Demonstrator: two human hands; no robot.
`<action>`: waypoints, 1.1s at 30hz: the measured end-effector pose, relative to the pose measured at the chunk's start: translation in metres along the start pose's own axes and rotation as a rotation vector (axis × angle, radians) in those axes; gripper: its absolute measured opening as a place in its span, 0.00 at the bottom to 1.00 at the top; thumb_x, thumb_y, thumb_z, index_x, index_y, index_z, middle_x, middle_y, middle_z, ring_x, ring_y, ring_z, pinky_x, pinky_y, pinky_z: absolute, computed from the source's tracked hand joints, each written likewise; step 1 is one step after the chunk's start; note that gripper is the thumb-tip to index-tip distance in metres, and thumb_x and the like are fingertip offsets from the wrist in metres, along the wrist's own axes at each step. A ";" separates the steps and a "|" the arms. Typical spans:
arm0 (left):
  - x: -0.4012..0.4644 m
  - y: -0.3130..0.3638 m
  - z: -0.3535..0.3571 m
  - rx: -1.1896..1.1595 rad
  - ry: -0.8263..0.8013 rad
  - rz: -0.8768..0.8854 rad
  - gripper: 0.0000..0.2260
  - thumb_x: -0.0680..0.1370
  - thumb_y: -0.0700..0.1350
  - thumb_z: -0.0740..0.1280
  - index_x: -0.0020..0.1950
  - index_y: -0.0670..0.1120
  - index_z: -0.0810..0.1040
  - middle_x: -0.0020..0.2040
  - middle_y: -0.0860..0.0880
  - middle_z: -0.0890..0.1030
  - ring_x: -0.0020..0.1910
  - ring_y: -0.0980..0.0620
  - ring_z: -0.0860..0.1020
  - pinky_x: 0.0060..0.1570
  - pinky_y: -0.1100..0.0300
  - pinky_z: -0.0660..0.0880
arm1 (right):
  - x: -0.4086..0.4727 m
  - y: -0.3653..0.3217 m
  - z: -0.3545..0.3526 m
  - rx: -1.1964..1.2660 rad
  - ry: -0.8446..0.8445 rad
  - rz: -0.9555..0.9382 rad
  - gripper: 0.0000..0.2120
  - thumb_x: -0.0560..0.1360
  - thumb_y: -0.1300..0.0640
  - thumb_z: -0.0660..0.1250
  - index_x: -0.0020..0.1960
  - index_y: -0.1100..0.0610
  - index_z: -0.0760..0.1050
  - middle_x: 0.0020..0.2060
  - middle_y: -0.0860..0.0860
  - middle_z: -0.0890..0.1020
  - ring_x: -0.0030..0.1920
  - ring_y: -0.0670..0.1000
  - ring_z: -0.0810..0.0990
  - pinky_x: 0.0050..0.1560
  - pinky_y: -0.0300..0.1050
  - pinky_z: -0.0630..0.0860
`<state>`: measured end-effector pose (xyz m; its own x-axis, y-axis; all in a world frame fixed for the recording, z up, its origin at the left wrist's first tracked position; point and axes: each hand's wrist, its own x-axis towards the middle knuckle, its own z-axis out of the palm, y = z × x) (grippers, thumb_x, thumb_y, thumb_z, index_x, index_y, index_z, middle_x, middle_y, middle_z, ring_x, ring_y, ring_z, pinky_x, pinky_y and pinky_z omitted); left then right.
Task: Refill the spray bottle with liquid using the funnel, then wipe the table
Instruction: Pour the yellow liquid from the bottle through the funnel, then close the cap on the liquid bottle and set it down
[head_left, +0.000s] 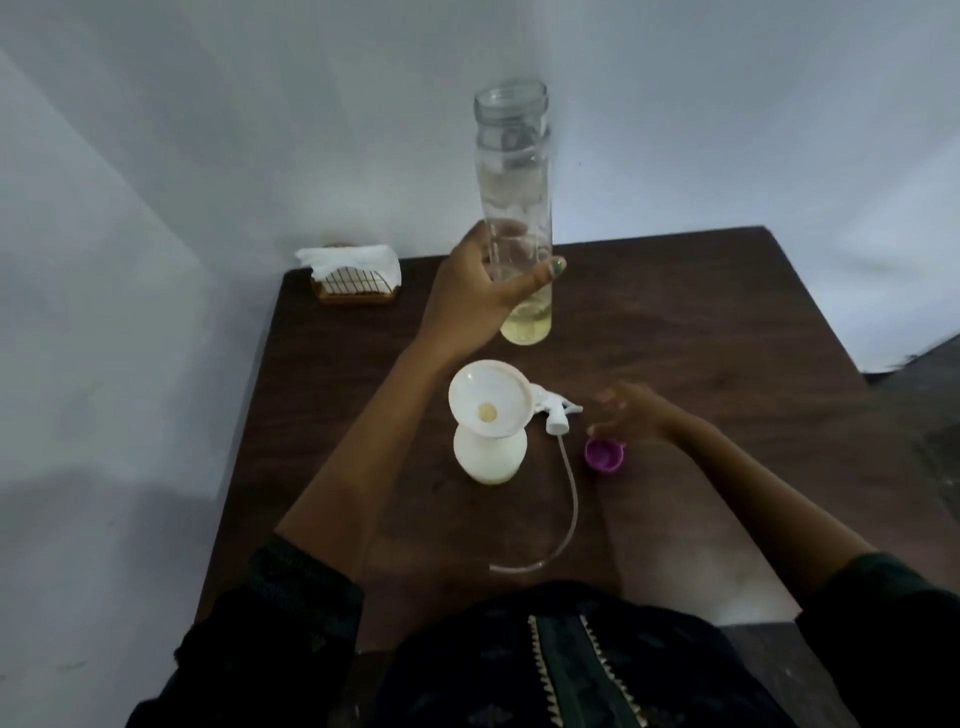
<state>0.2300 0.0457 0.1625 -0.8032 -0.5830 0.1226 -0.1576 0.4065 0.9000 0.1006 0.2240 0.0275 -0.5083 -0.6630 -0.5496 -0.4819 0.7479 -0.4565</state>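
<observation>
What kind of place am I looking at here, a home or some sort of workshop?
Probably a home, though that is not certain: a dark wooden table pushed into a corner of plain pale walls, with a tissue holder at its back edge and a white spray bottle on it.

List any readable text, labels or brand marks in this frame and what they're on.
None readable.
Clear bottle in the left hand: no label visible.
White spray bottle with funnel: plain.
Purple cap: no markings.
Tissue holder: a line pattern only, no text.

A tissue holder (356, 286) (stuffed with white tissues (345, 257)) sits at the far-left corner.
</observation>
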 end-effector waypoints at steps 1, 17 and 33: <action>0.000 -0.001 -0.001 0.005 0.007 0.002 0.22 0.70 0.57 0.73 0.60 0.49 0.74 0.53 0.52 0.81 0.53 0.57 0.80 0.55 0.56 0.78 | 0.003 0.007 0.014 -0.097 -0.048 -0.004 0.27 0.70 0.50 0.72 0.66 0.56 0.71 0.65 0.53 0.72 0.66 0.57 0.68 0.65 0.50 0.67; 0.008 0.004 -0.013 0.046 0.064 -0.008 0.24 0.68 0.62 0.71 0.58 0.53 0.74 0.51 0.56 0.81 0.52 0.57 0.79 0.55 0.52 0.78 | -0.005 -0.046 -0.060 0.320 0.416 -0.083 0.14 0.71 0.44 0.70 0.47 0.54 0.75 0.40 0.48 0.79 0.39 0.47 0.78 0.41 0.43 0.76; 0.029 0.025 -0.032 0.053 0.063 0.009 0.25 0.68 0.66 0.70 0.60 0.55 0.72 0.55 0.55 0.81 0.53 0.57 0.80 0.55 0.52 0.79 | -0.081 -0.232 -0.228 0.703 0.363 -0.885 0.17 0.64 0.63 0.77 0.46 0.58 0.71 0.41 0.57 0.80 0.43 0.52 0.78 0.45 0.44 0.76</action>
<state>0.2212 0.0163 0.2025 -0.7671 -0.6215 0.1587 -0.1817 0.4478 0.8755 0.0905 0.0969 0.3378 -0.4228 -0.8444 0.3289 -0.3273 -0.1962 -0.9243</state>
